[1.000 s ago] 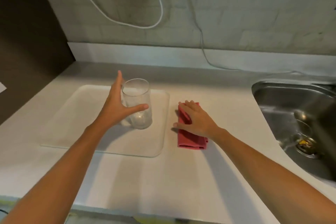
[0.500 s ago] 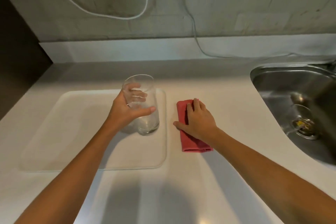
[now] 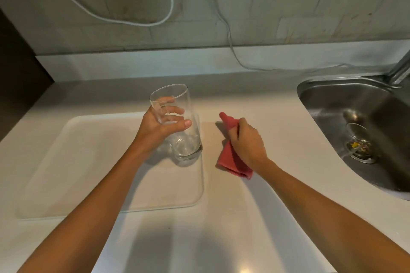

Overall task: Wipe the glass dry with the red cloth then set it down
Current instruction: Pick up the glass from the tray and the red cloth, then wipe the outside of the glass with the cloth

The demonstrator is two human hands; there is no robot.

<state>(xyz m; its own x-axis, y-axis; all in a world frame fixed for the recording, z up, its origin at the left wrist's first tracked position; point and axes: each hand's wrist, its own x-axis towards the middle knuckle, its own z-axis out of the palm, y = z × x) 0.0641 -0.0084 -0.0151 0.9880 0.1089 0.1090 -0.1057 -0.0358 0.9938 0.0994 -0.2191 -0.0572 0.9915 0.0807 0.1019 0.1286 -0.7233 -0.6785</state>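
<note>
A tall clear glass [image 3: 187,139] is tilted slightly left over the right part of a pale flat tray [image 3: 88,173]. My left hand [image 3: 155,131] wraps around its middle, fingers behind and thumb in front; its base looks just above the tray. To the right, my right hand [image 3: 248,144] grips the red cloth [image 3: 230,162], bunched and partly lifted off the white counter, one end sticking up past my fingers and the other hanging near the counter.
A steel sink [image 3: 363,131] with a drain and the base of a tap [image 3: 401,68] lies at the right. White cables [image 3: 168,6] hang on the tiled wall behind. A dark panel borders the counter's left end.
My left hand closed round the glass and raised and tilted it. My right hand went from lying flat on the cloth to gripping it and lifting it.
</note>
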